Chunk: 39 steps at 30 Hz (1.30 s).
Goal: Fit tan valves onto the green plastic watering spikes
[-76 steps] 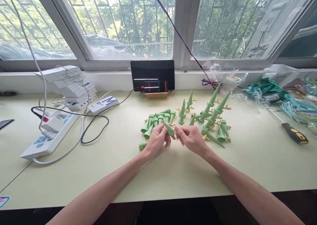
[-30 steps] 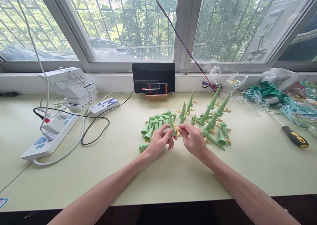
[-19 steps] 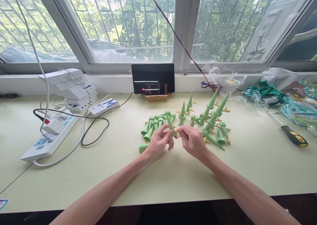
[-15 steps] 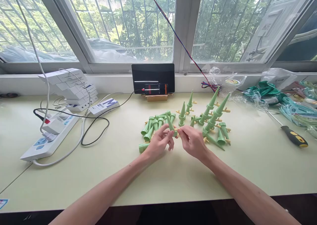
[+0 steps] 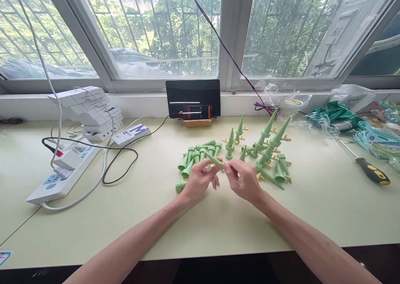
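My left hand [image 5: 199, 179] is closed on a green plant watering spike [image 5: 213, 158], whose tip leans up and to the left. Against its wide end, my right hand [image 5: 245, 179] pinches a small yellow valve [image 5: 222, 164], mostly covered by fingertips; how far it sits in the spike is hidden. Just behind my left hand lies a heap of green spikes [image 5: 196, 155] without visible valves. Beyond my right hand are several green spikes with yellow valves [image 5: 275, 144], some stacked upright in one another, others lying down or standing singly.
A phone [image 5: 196, 112] leans before a dark tablet [image 5: 193, 93] by the window. On the left are a power strip [image 5: 40, 195], looping cables and stacked white boxes [image 5: 93, 109]. At right lie a screwdriver [image 5: 371, 171], green bundles [image 5: 334, 117] and plastic bags.
The held spike has tilted from nearly upright to leaning left, its tip lower. Both hands stay almost in place, fingers still around the spike and valve.
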{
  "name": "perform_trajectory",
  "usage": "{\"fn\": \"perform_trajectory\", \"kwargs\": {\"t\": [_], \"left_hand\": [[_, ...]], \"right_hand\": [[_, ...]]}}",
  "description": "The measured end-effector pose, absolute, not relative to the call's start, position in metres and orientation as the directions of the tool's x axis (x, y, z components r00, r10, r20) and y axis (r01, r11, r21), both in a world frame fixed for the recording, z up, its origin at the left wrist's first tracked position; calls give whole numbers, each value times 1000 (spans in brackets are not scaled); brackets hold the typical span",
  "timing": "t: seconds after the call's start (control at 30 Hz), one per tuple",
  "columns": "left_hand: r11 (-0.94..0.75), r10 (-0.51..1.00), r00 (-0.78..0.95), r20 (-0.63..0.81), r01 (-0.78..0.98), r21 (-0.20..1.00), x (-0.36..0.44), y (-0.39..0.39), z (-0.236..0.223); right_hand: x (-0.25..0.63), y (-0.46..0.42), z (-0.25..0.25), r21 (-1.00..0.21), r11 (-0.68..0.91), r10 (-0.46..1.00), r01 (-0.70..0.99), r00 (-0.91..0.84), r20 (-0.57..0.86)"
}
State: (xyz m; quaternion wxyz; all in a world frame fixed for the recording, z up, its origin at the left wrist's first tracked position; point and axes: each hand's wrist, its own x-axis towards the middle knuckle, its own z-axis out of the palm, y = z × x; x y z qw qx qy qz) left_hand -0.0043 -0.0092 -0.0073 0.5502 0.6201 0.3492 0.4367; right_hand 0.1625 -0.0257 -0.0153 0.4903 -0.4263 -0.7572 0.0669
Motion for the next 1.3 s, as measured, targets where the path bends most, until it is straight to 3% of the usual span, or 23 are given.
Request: {"fn": "perform_trajectory", "kwargs": {"t": [0.87, 1.0, 1.17, 1.3], "left_hand": [[-269, 920, 304, 246, 37, 962, -5, -10, -7], [-338, 910, 297, 290, 122, 933, -8, -6, -8], [-449, 877, 311, 367, 254, 857, -13, -2, -7], [-457, 866, 360, 348, 287, 842, -16, -1, -6]], "right_hand": [[162, -25, -10, -709, 506, 839, 491, -91, 536], [165, -21, -8, -803, 440, 891, 402, -85, 445], [169, -14, -7, -935, 274, 954, 225, -189, 234], [175, -7, -11, -961, 147, 954, 234, -291, 75]]}}
